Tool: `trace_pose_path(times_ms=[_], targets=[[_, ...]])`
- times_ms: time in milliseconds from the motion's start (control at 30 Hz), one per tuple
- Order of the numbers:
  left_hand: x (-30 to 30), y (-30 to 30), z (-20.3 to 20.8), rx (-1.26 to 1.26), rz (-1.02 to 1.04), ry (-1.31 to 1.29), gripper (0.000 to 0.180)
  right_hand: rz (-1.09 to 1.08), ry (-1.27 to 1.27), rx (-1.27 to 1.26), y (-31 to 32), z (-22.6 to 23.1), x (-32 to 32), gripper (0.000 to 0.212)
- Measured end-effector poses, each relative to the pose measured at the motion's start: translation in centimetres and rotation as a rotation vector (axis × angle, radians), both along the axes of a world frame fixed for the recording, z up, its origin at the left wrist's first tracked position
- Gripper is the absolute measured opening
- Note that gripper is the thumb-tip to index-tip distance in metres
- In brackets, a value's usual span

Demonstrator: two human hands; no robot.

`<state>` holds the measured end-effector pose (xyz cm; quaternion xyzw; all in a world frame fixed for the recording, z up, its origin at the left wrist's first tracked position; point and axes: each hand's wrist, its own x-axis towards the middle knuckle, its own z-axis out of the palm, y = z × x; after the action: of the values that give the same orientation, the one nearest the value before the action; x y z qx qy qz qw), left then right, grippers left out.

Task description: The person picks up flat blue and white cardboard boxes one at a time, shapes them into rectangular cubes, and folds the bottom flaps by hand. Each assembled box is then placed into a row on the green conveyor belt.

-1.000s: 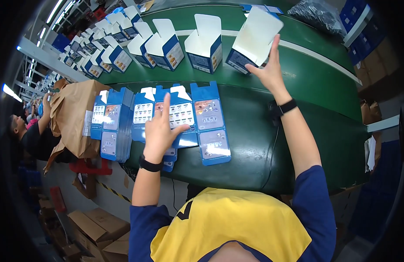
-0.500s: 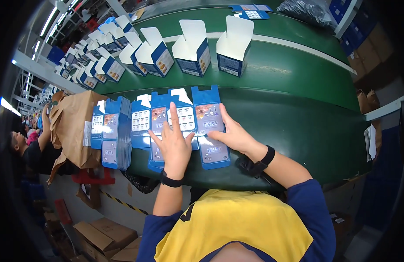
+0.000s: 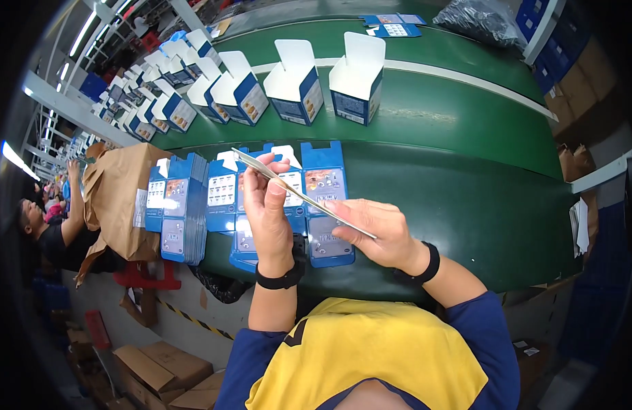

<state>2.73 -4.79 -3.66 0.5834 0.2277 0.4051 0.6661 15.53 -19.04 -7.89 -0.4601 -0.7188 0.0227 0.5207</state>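
A flat, folded carton (image 3: 303, 197) is raised off the table and seen almost edge-on, slanting from upper left to lower right. My left hand (image 3: 268, 212) grips its left part, the thumb on the near side. At its lower right end my right hand (image 3: 381, 229) pinches it between thumb and fingers. More flat blue cartons (image 3: 326, 236) with printed panels lie overlapped beneath my hands. To their left stands a thick stack of flat cartons (image 3: 176, 212). The printed faces of the held carton are mostly hidden.
Opened white-and-blue boxes (image 3: 357, 89) with raised lids line the green conveyor (image 3: 425, 102) beyond. A brown paper sack (image 3: 117, 205) sits at left, near another person (image 3: 56, 225). Flat cartons (image 3: 394, 27) and a grey plastic bag (image 3: 480, 20) lie far off.
Both hands have gone from lying on the flat cartons to gripping one, which is now lifted and turned on edge. The upright boxes have shifted slightly left and nearer in view.
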Motion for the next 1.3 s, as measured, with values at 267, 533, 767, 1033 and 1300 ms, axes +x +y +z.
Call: trace_pose_path(times_ms=[267, 533, 767, 1033, 1300], targets=[[0.5, -2.6, -0.8, -0.188, -0.459, -0.165, 0.071, -0.030, 0.811, -0.199, 1.0, 2.1, 1.8, 0.128], [1.0, -2.9, -3.8, 0.518, -0.570, 0.448, 0.094, -0.234, 0.766, -0.103, 0.3, 1.2, 4.0, 0.145], [1.4, -0.7, -3.1, 1.039, -0.338, 0.330, 0.109, 0.121, 0.706, -0.228, -2.8, 5.5, 4.3, 0.124], [1.3, -3.3, -5.1, 0.696, -0.369, 0.131, 0.107, -0.120, 0.697, -0.236, -2.6, 5.2, 2.8, 0.095], [2.5, -3.7, -0.1, 0.999, -0.242, 0.033, 0.056, 0.435, 1.278, -0.041, -2.0, 4.6, 3.7, 0.078]])
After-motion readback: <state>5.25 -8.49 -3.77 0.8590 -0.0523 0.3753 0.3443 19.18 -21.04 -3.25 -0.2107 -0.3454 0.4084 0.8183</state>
